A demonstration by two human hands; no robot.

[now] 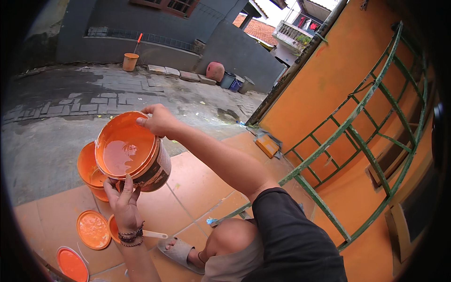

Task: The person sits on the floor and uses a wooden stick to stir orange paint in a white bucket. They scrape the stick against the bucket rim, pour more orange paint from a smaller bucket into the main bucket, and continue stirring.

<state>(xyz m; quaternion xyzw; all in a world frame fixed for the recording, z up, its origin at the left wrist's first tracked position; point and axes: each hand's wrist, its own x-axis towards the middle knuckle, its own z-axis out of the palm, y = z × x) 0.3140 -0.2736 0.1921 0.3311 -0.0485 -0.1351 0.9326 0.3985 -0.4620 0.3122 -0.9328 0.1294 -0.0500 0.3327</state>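
I hold a paint bucket point(163, 162) filled partly with orange paint, tilted to the left and lifted off the tiles. My right hand point(159, 120) grips its upper rim, thumb on the inside edge. Lower down, my left hand point(123, 195) supports the bucket from below, fingers pressed to its rim and side. A second orange bucket point(84, 164) stands on the floor just behind and below it, partly hidden. No stream of paint shows between the two. Near my left wrist lies an orange dipper point(155, 234) with a pale handle, its bowl partly covered.
Two paint-smeared lids, one round point(93, 229) and one rimmed in white point(73, 264), lie on the tiled floor. A green metal railing point(350, 124) curves along the right by an orange wall point(324, 89). An orange pail point(130, 62) with a tool stands across the paving.
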